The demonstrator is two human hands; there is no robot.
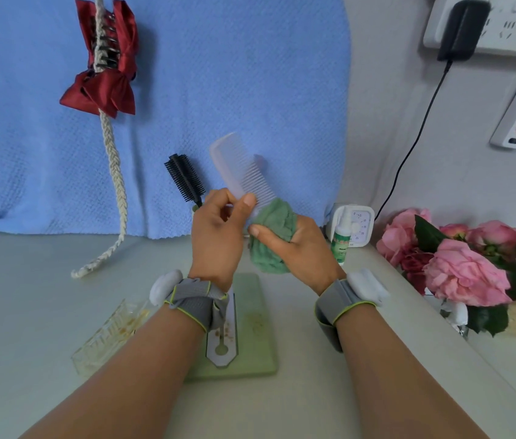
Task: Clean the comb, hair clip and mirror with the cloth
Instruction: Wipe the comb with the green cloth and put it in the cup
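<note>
My left hand (217, 231) grips the lower end of a pale translucent comb (239, 167), which points up and to the left above the table. My right hand (297, 248) holds a bunched green cloth (274, 223) pressed against the comb's teeth near its lower end. A red bow hair clip (104, 58) hangs on a braided cord (114, 172) at the upper left. Below my wrists a green rectangular mirror (256, 327) lies flat on the table, with its white stand piece (223, 340) on top, dusted with crumbs.
A black round brush (185, 177) stands behind my left hand. A clear plastic box (107, 337) lies at the left. A small spray bottle (341, 237), a white timer (359, 224) and pink flowers (465, 270) sit at the right. A blue towel (218, 74) covers the wall.
</note>
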